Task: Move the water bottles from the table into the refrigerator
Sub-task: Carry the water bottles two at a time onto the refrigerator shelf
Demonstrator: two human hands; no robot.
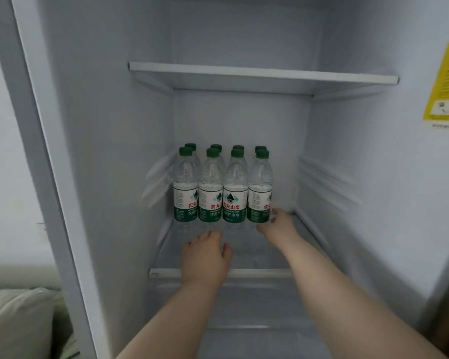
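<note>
At the front rim of the lower shelf (257,272), two bare forearms reach into the open refrigerator (101,151). Outside the cabinet, left of and below that shelf, lies a pale cushion (16,320).

Just past the rim, the left hand (205,257) lies palm down over the glass, fingers stretched forward and thumb spread to the right. Its fingertips are at the foot of the second front bottle (210,193); the blur hides whether they touch it.

Further in, on the right side of the shelf, the right hand (279,228) wraps the base of the rightmost front bottle (260,195), thumb in front and fingers round its right side.

Toward the back of the shelf stand eight water bottles (235,187) with green caps and white-and-green labels, upright in two rows of four, close together.

Above the shelf hangs a bare white upper shelf (262,73). Up to the right, a yellow sticker (446,81) is on the side wall.
</note>
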